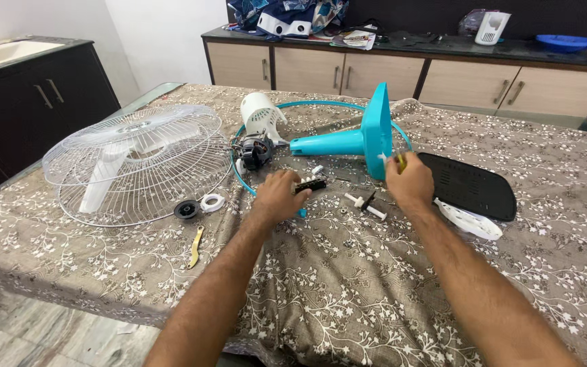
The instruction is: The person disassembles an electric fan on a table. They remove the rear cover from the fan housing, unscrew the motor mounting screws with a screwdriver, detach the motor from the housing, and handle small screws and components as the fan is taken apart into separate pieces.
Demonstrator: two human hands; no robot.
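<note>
A dismantled table fan lies on a cloth-covered table (348,285). My left hand (278,196) rests on the cloth with its fingers on a small black part (310,184). My right hand (410,181) grips a yellow-handled tool (400,162) close to the turquoise fan stand (354,139), which lies on its side. The fan motor (254,151) with its white rear cover (261,115) sits just beyond my left hand. A small white and black piece (367,202) lies between my hands.
White wire fan guards (137,163) with the blades lie at left. A black nut (186,208), a white ring (212,202) and a yellow tool (196,246) sit near them. A black flat cover (470,185) and a white piece (469,221) are at right. Cabinets stand behind.
</note>
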